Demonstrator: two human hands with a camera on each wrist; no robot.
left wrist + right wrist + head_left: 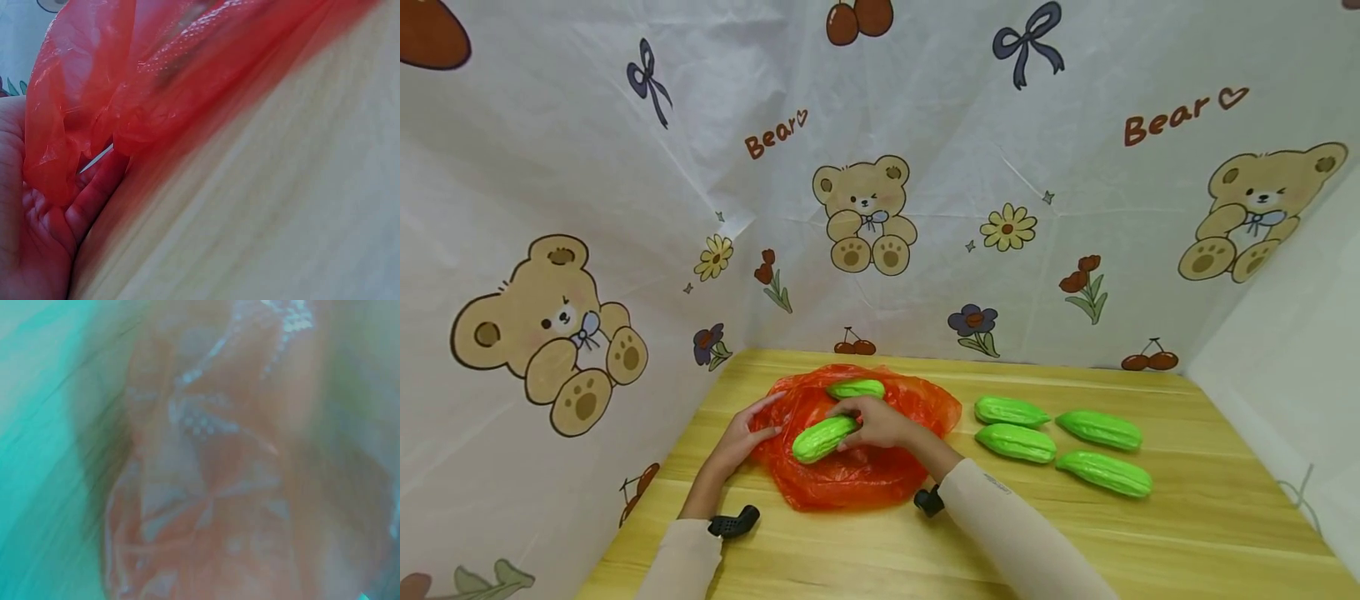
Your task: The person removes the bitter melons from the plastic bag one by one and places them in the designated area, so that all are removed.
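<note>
A thin red plastic bag (842,487) lies spread on the wooden table. My right hand (876,423) grips one end of a light green bitter melon (820,442) above the bag, fingers on top and thumb at the near side. Another bitter melon (856,388) shows at the bag's far edge. At the bag's left edge is my left hand (748,433), thumb and index finger spread apart against the film. In the left wrist view, red film (81,119) drapes over the left fingers (94,197). Blur in the right wrist view leaves only reddish film (206,506) discernible.
On the table (1210,517) right of the bag lie several more bitter melons (1101,429) in two columns. A white cloth (925,108) printed with bears hangs behind and at the left. A thin cord (1303,496) lies by the right edge.
</note>
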